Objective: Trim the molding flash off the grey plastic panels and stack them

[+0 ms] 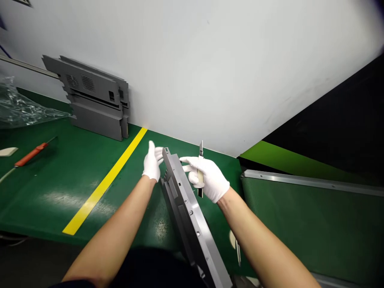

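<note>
Right hand [210, 180], white-gloved: closed around the pale handle of a small knife [200, 168], blade pointing up and away from the body. The forefinger is stretched left to touch the far end of the grey panel [186, 204]. The knife is kept clear of the panel face; the grip appears chosen so that the same hand can steady the part while the blade stays ready.

Left hand [152, 162], also gloved: open, fingers spread and upright, palm against the left side of the panel's far end. Nothing is gripped; the hand seems to serve as a stop against sideways tilt.

The panel is held on edge between the two hands, running from the near body out to the far end over the green table [60, 188]. Its near end is hidden low in the frame, so what bears it there cannot be told. Standing it on edge seems to present its upper rim to the knife.

Further out: a yellow line [105, 184] crosses the table left of the hands. Similar grey panels [96, 104] lean against the white wall, far left, likely stacked upright to save room. An orange-handled tool [31, 155] and clear plastic film [18, 108] lie at the far left. A green conveyor belt [315, 228] sits right.
</note>
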`<action>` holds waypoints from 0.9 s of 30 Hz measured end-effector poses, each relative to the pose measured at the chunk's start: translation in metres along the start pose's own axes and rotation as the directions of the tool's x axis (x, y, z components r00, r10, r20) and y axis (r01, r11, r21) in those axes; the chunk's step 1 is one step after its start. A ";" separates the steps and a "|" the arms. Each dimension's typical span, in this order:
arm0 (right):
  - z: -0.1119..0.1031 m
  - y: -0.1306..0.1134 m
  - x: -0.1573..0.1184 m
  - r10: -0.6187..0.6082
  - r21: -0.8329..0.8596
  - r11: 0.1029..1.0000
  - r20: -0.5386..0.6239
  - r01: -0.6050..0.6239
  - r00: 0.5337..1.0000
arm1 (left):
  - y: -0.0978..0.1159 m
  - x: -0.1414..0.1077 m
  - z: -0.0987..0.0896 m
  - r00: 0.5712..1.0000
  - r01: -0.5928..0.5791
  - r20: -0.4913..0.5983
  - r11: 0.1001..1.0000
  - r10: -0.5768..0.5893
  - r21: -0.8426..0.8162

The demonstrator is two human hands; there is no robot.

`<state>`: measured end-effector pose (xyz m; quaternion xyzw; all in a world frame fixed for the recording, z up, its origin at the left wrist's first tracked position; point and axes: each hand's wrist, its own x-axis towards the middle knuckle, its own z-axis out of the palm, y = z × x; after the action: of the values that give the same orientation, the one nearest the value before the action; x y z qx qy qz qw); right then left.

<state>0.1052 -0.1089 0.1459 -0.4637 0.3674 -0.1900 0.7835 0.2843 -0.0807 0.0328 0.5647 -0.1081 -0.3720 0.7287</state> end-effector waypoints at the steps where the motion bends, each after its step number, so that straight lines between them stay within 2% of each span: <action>1: 0.001 0.000 0.002 -0.001 0.007 1.000 0.007 0.001 1.000 | 0.010 0.002 0.005 0.997 -0.068 0.048 0.998 0.068 -0.002; 3: 0.002 0.002 0.006 -0.027 0.034 0.999 0.018 0.027 0.999 | 0.026 0.002 0.017 0.970 -0.182 0.179 0.980 0.166 0.082; 5: 0.003 0.003 0.011 -0.064 0.068 0.996 0.009 0.063 0.998 | 0.035 0.004 0.028 0.953 -0.222 0.251 0.953 0.167 0.208; 8: 0.003 0.002 0.020 -0.111 0.105 0.988 -0.014 0.112 0.994 | 0.040 0.018 0.043 0.962 -0.144 0.262 0.953 0.072 0.266; 11: 0.004 0.002 0.029 -0.131 0.119 0.984 -0.021 0.132 0.991 | 0.042 0.037 0.054 0.941 -0.026 0.332 0.964 -0.065 0.263; 13: 0.002 0.005 0.031 -0.151 0.105 0.982 -0.043 0.155 0.988 | 0.042 0.043 0.059 0.937 0.001 0.340 0.973 -0.082 0.231; 15: -0.003 0.012 0.026 -0.183 0.055 0.981 -0.081 0.188 0.980 | 0.039 0.043 0.062 0.948 -0.021 0.315 0.980 -0.043 0.197; 18: -0.021 0.027 -0.002 -0.212 -0.106 0.975 -0.166 0.196 0.963 | 0.033 0.039 0.064 0.951 -0.070 0.310 0.985 0.018 0.157; 21: -0.042 0.039 -0.050 -0.177 -0.346 0.934 -0.243 0.085 0.954 | 0.027 0.036 0.064 0.937 -0.066 0.347 0.994 0.033 0.084; 24: -0.053 0.041 -0.103 -0.068 -0.616 0.785 -0.181 -0.059 0.981 | 0.026 0.034 0.063 0.927 -0.080 0.366 0.997 0.080 -0.015; 27: -0.045 0.040 -0.143 -0.034 -0.803 0.592 -0.100 -0.060 0.994 | 0.030 0.029 0.061 0.928 -0.041 0.369 0.999 0.044 -0.017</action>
<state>-0.0247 -0.0238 0.1548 -0.7540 0.4573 -0.0219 0.4709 0.2820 -0.1426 0.0729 0.4788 -0.2537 -0.4563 0.7058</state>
